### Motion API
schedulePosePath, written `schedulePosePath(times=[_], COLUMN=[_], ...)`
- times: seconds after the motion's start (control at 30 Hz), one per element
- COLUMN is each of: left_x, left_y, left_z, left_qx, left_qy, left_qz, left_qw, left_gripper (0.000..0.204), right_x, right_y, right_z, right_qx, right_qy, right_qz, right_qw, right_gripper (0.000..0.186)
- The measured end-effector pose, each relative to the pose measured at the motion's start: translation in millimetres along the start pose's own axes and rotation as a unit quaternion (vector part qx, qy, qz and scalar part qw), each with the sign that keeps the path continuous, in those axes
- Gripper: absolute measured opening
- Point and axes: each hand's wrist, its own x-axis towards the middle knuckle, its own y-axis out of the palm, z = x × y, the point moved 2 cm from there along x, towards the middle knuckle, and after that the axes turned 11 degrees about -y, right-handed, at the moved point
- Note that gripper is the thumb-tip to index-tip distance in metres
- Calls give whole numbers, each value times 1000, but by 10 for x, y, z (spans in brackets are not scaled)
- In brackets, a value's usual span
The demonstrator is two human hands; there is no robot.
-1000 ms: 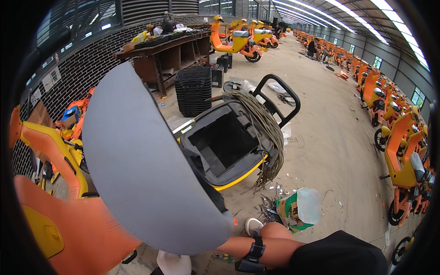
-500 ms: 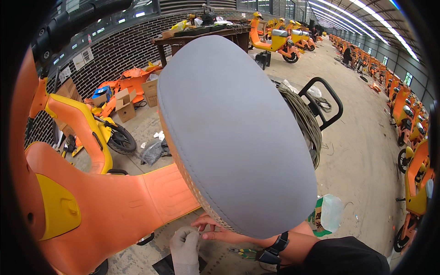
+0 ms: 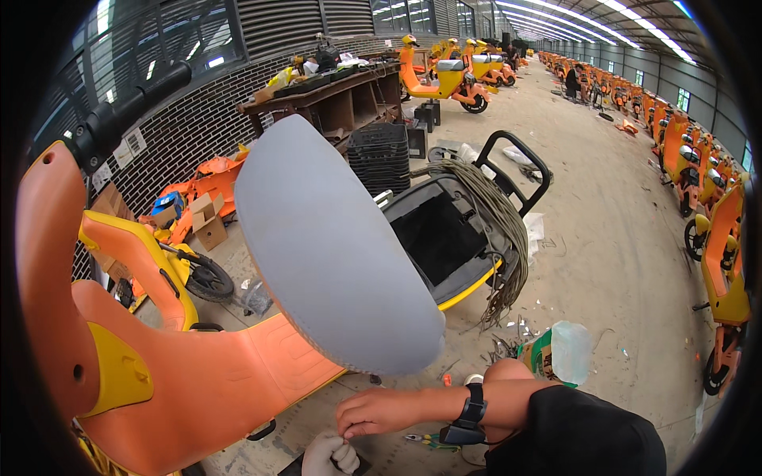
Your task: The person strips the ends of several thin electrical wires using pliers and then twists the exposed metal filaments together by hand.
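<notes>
Low in the view, my left hand point(image 3: 329, 456), in a pale grey glove, is curled closed. Bare and with its fingers bent together, my right hand point(image 3: 375, 413) meets it at the fingertips. Whatever lies between the fingers is too small to make out. Above them a grey padded seat point(image 3: 325, 246) is tilted up from an orange and yellow scooter point(image 3: 198, 373). Pliers point(image 3: 429, 439) with green and yellow handles lie on the floor beside my right wrist. A dark flat piece point(image 3: 294, 468) shows partly under my gloved hand.
Behind the seat is an open storage compartment point(image 3: 440, 234), with coiled cord point(image 3: 508, 238) hung by a black rack point(image 3: 532, 166). Another scooter point(image 3: 143, 262) stands left. A workbench point(image 3: 333, 99), stacked black crates point(image 3: 379, 159) and a green-and-clear bag point(image 3: 567, 353) are around. Scooters line the right.
My view has shifted, so the seat appears farther left and the compartment behind it shows. My hands sit lower in view, with the right hand now clear of the seat's edge.
</notes>
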Motion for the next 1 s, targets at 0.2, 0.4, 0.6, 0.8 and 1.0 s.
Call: schedulePosePath(times=[0.2, 0.4, 0.6, 0.8, 1.0], left_x=[-271, -246, -280, -174, -164], left_y=[102, 306, 425, 456, 546], left_z=[46, 237, 330, 427, 345], left_qx=[509, 649, 708, 669, 645], left_qy=[482, 543, 576, 535, 454], left_qz=[-173, -252, -206, -139, -97], left_qw=[692, 470, 352, 496, 606], left_gripper=[12, 10, 12, 12, 18], right_x=[-87, -404, -493, -780, -798], right_y=[130, 257, 184, 189, 185], right_z=[169, 151, 439, 399, 379], right_qx=[72, 363, 497, 427, 369], right_qy=[217, 496, 530, 510, 496], right_qz=[-36, -162, -241, -212, -220], right_qw=[973, 772, 643, 716, 754], right_gripper=[16, 23, 22, 29, 29])
